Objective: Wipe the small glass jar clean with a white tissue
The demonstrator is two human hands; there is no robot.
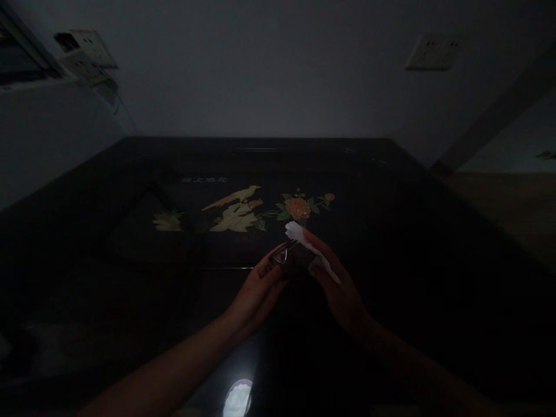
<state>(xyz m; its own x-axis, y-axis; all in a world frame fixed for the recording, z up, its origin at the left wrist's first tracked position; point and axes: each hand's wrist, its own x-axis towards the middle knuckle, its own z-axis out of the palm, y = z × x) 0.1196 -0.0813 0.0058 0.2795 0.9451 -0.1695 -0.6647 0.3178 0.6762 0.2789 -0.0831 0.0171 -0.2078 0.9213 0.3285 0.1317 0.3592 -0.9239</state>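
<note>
In the middle of the dim head view, my left hand [260, 289] is closed around one side of what looks like a pair of glasses [280, 255], with a dark rim and a glint on it. My right hand [341, 289] grips a crumpled white tissue [295, 231], which lies along its fingers close to the other side of the glasses. Darkness hides much of the glasses, and I cannot tell whether the tissue touches them. Both hands are above the near part of a glossy black table [152, 324].
Beyond my hands, the tabletop bears a picture of birds [234, 217] and an orange flower [297, 207]. A pale wall rises behind it, with sockets [436, 51] at right and more sockets [91, 49] at left. A bright light reflection [238, 398] shows on the near surface.
</note>
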